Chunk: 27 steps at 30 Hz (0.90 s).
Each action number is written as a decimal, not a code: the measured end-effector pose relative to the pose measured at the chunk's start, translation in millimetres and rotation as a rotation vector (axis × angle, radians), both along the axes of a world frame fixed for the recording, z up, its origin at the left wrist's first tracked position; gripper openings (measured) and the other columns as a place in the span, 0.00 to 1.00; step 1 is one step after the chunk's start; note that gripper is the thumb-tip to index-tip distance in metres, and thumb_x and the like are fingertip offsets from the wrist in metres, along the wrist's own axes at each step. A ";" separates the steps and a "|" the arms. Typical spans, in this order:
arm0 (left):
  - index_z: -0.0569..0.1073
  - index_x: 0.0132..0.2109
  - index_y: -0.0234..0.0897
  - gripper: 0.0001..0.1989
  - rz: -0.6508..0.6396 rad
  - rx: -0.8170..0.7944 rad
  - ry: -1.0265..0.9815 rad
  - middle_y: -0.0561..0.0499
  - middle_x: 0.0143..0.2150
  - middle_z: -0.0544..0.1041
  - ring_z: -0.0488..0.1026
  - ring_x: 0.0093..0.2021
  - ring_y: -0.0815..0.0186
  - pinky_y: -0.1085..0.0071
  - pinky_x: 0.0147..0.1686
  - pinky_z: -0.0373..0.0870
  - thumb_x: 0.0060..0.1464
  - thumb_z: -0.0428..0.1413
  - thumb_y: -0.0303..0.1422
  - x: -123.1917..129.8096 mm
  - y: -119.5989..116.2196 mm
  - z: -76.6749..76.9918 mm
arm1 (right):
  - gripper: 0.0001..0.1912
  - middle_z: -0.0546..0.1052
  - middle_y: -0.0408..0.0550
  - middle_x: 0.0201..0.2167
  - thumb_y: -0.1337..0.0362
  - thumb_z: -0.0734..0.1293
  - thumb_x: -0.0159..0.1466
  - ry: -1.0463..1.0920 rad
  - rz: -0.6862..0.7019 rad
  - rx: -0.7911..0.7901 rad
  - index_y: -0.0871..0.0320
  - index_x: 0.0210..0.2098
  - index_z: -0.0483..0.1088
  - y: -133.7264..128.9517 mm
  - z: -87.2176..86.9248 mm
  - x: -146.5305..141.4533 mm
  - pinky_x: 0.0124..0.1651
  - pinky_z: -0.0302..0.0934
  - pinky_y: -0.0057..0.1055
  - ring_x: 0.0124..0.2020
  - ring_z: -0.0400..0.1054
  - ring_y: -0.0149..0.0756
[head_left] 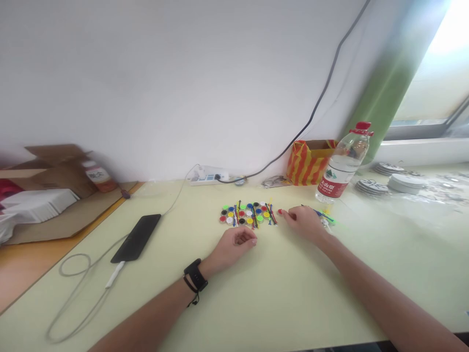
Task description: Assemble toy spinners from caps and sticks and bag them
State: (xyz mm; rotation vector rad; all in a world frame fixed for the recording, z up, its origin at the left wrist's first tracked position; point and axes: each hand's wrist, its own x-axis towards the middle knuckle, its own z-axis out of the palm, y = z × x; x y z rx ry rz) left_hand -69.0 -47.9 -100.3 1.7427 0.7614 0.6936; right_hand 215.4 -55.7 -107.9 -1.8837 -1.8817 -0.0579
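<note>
Small round pieces in several colours [242, 214] lie in rows near the table's middle, with thin coloured sticks between them. My right hand [302, 221] is closed at the right of these rows, its fingertips on a red round piece [280, 212]. More sticks and round pieces [325, 218] lie beyond that hand, partly hidden by it. My left hand [234, 247] rests just in front of the rows, fingers curled in and thumb near the fingertips; nothing shows in it. A black watch [196, 275] is on the left wrist.
A phone [136, 238] with a white cable lies at left, beside an open cardboard box [60, 171]. Behind stand a power strip [208, 177], a striped bag [309, 164] and a large water bottle [344, 166]. Stacked discs [372, 187] sit at right.
</note>
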 end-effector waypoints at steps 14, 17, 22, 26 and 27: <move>0.76 0.47 0.36 0.14 0.031 0.024 -0.011 0.47 0.41 0.78 0.74 0.40 0.64 0.67 0.42 0.72 0.59 0.62 0.41 -1.9 2.1 -9.3 | 0.31 0.46 0.39 0.19 0.46 0.62 0.67 0.253 0.293 -0.348 0.56 0.17 0.45 -19.6 41.4 4.9 0.26 0.36 0.34 0.22 0.39 0.28; 0.75 0.53 0.38 0.20 0.023 0.109 0.076 0.45 0.44 0.77 0.73 0.41 0.63 0.66 0.42 0.72 0.58 0.63 0.42 -1.8 -3.6 -3.3 | 0.32 0.46 0.38 0.19 0.46 0.65 0.65 0.358 0.472 -0.480 0.56 0.18 0.46 -25.4 42.3 -7.5 0.25 0.35 0.32 0.22 0.40 0.27; 0.79 0.47 0.40 0.14 -0.097 0.293 0.194 0.45 0.48 0.75 0.71 0.44 0.61 0.67 0.41 0.70 0.55 0.65 0.40 -0.7 -12.7 8.0 | 0.29 0.48 0.36 0.18 0.49 0.68 0.65 0.573 0.727 -0.594 0.57 0.19 0.52 -30.7 33.4 -41.4 0.25 0.37 0.30 0.22 0.42 0.26; 0.78 0.38 0.37 0.07 -0.092 0.297 0.190 0.48 0.41 0.76 0.70 0.39 0.64 0.70 0.38 0.68 0.58 0.63 0.36 -0.7 -11.4 5.2 | 0.27 0.50 0.35 0.18 0.51 0.68 0.66 0.665 0.769 -0.585 0.57 0.20 0.54 -32.9 43.5 -52.8 0.25 0.38 0.29 0.22 0.43 0.25; 0.78 0.39 0.37 0.07 -0.071 0.273 0.186 0.48 0.39 0.76 0.70 0.37 0.65 0.70 0.37 0.67 0.57 0.63 0.36 -0.7 -10.1 3.5 | 0.26 0.51 0.35 0.18 0.52 0.68 0.66 0.683 0.757 -0.558 0.57 0.20 0.55 -34.2 49.3 -53.1 0.25 0.39 0.29 0.22 0.44 0.26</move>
